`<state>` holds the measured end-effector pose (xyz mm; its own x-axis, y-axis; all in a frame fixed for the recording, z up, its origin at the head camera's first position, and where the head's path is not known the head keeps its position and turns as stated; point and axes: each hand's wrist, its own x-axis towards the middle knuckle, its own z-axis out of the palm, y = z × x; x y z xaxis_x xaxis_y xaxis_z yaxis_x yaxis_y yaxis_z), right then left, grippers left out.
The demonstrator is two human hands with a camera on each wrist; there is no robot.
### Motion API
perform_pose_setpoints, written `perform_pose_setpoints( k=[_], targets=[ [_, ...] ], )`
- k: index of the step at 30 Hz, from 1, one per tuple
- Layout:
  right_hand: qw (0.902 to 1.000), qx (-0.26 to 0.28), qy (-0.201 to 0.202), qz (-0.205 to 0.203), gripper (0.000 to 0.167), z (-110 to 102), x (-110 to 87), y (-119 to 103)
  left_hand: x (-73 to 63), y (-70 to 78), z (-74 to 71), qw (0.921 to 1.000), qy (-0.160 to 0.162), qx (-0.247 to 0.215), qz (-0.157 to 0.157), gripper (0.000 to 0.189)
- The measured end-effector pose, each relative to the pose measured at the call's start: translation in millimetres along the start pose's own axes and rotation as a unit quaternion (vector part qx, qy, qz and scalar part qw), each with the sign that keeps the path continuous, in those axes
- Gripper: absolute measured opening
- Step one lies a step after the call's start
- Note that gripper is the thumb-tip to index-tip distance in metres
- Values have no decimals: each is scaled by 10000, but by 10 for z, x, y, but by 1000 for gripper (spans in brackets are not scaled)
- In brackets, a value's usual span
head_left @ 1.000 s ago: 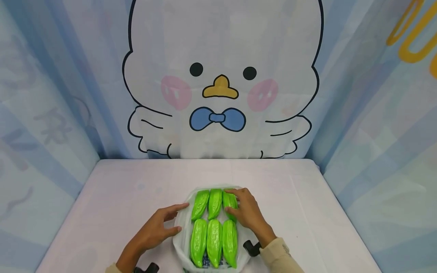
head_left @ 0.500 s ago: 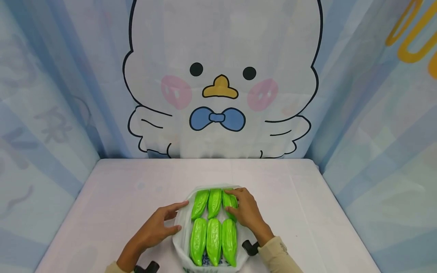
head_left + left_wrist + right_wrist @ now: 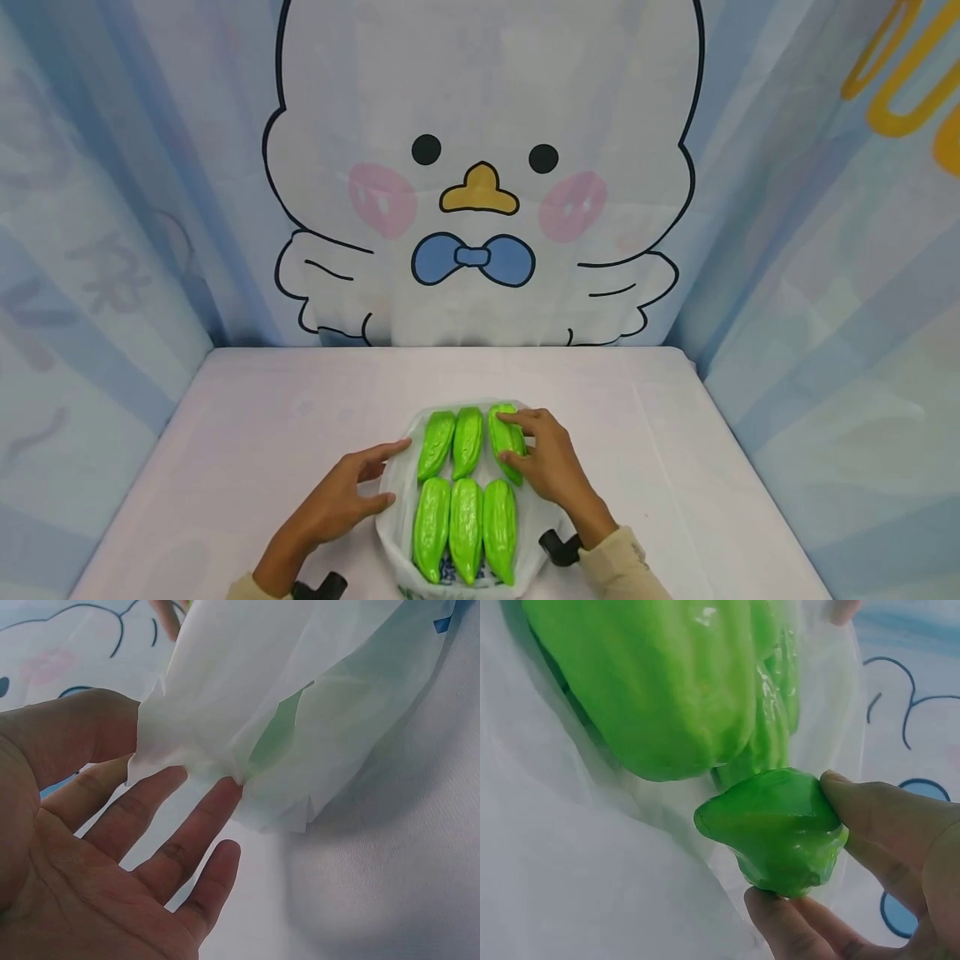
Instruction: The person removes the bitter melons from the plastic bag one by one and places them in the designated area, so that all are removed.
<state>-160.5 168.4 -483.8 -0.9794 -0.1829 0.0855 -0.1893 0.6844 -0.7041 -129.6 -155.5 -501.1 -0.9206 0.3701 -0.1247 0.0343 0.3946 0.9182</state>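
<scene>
Several glossy green bitter melons [image 3: 467, 529] lie in two rows on a white plastic bag [image 3: 395, 533] with rolled-down edges. My right hand [image 3: 553, 458] pinches the far-right bitter melon [image 3: 504, 429] between thumb and fingers. In the right wrist view, the pinched bitter melon [image 3: 780, 825] shows its narrow end, and larger green ones sit behind it. At the bag's left edge is my left hand [image 3: 341, 496], fingers spread and thumb apart. The left wrist view shows its fingertips [image 3: 229, 787] touching the thin plastic; part of that hand is hidden behind the bag.
A white-covered table [image 3: 645, 433] surrounds the bag. Behind it and at both sides hang printed curtains [image 3: 480, 308]. Black wrist mounts [image 3: 561, 547] stick out near both sleeves, the right one close beside the bag.
The far-right bitter melon has shifted slightly right in my right hand, and a gap now separates it from its neighbour. My left hand stays at the bag's edge.
</scene>
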Motion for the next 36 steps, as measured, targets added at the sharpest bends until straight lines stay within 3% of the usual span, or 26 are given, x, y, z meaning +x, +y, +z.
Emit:
perform_pose_setpoints(
  k=[18,36],
  targets=[
    [9975,613,303,181,59,-275,-69,-94,-28,-10,-11,10000,52,15,3,73],
    [9955,574,570,486,65,-649,-58,145,-54,-11,0,9999,134,45,-81,73]
  ],
)
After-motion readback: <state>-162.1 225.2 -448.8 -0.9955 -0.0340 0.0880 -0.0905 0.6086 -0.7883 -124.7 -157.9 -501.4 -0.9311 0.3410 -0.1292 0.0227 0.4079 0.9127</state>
